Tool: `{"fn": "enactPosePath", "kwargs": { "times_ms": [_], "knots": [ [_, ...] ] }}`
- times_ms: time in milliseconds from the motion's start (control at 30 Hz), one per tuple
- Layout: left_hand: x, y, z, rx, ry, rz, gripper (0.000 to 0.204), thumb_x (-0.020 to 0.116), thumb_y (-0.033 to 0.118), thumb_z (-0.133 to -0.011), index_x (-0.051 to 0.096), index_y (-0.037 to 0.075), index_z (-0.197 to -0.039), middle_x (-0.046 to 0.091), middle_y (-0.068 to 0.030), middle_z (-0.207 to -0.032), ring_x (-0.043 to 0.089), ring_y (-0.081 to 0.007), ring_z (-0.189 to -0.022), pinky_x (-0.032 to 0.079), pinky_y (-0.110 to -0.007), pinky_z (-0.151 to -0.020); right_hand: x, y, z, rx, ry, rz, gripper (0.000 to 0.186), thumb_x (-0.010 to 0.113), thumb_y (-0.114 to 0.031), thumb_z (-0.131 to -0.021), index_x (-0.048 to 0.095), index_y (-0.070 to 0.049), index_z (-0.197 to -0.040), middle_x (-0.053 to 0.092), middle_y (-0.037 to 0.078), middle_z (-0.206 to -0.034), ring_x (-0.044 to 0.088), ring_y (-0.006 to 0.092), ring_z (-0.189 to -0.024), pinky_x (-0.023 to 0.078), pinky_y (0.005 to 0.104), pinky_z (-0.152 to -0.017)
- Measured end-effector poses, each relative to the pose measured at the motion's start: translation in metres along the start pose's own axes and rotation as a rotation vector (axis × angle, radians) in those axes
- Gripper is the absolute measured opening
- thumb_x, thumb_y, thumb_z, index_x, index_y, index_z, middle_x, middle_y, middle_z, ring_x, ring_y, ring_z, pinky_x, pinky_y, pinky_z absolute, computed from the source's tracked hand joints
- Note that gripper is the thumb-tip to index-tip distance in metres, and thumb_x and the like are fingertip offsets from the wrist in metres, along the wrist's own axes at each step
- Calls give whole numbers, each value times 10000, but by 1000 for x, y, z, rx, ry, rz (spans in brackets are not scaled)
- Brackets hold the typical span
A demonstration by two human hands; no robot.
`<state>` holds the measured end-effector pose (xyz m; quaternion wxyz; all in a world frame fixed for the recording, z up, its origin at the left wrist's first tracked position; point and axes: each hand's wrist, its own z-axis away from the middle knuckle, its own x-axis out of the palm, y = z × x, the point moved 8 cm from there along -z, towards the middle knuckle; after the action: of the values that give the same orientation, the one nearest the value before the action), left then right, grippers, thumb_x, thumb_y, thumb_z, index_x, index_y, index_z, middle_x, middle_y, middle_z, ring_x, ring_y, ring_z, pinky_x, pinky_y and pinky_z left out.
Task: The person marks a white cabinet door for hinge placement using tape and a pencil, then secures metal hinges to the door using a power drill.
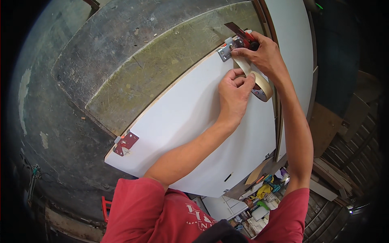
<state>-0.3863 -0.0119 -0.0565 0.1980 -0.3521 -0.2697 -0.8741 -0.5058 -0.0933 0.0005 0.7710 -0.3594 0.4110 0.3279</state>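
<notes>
My left hand (237,93) is closed on a roll of beige tape (262,89) over the white board (186,117). A strip of tape rises from the roll toward a metal bracket (223,54) at the board's upper right corner. My right hand (261,54) is closed there, thumb and fingertip at the strip's upper end, with a red-handled tool with a dark flat blade (233,27) in its fingers. Another bracket, dark red (126,142), with a small piece of tape on it, sits at the board's left end.
Scratched olive and grey boards (150,69) lie beyond the white board. A pale panel (296,48) stands along the right. Below are a cluster of tools and containers (265,198), stacked offcuts (328,178), a slatted surface (352,150) and part of a red frame (106,206).
</notes>
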Motion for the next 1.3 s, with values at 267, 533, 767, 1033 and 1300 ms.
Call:
{"fn": "enactPosePath", "kwargs": {
  "times_ms": [267, 533, 767, 1033, 1300],
  "knots": [
    [-4, -2, -2, -19, 21, -1, 317, 700, 146, -954, 566, -61, -1153, 717, -54, -809, 607, -40, -695, 432, -178, -610, -2, -8, 8, -5, 63, 128, 485, 814, -514, -774, 714, -72, -944, 723, 133, -812, 701, 341, -782, 513, 445, -714],
    [3, -1, 0, 8, 14, -22, 342, 704, 174, -960, 573, -71, -1159, 734, -75, -871, 658, -79, -769, 494, -214, -708, -52, -23, 42, -518, 171, 521, 223, 754, -301, -883, 673, -109, -963, 665, 44, -886, 648, 254, -868, 472, 420, -852],
    [2, 0, 1, 16, 11, -55, 344, 708, 188, -956, 592, -73, -1146, 742, -82, -866, 675, -91, -790, 504, -227, -746, -52, -49, 42, -711, 146, 751, 102, 730, -198, -885, 697, -145, -967, 620, 23, -858, 614, 221, -883, 454, 411, -932],
    [0, -3, 0, -35, -5, -117, 369, 715, 190, -953, 574, -56, -1189, 739, -51, -879, 654, -83, -832, 472, -228, -794, -47, -54, 37, -725, 101, 789, 84, 734, -174, -879, 712, -150, -957, 624, 22, -861, 619, 218, -893, 451, 407, -972],
    [-1, -2, 1, -28, 7, -123, 357, 714, 184, -954, 565, -57, -1171, 741, -60, -879, 660, -89, -838, 482, -232, -812, -38, -59, 35, -711, 48, 895, 155, 707, -57, -839, 716, -153, -960, 638, 40, -888, 618, 221, -969, 444, 404, -1006]
  ]
}}
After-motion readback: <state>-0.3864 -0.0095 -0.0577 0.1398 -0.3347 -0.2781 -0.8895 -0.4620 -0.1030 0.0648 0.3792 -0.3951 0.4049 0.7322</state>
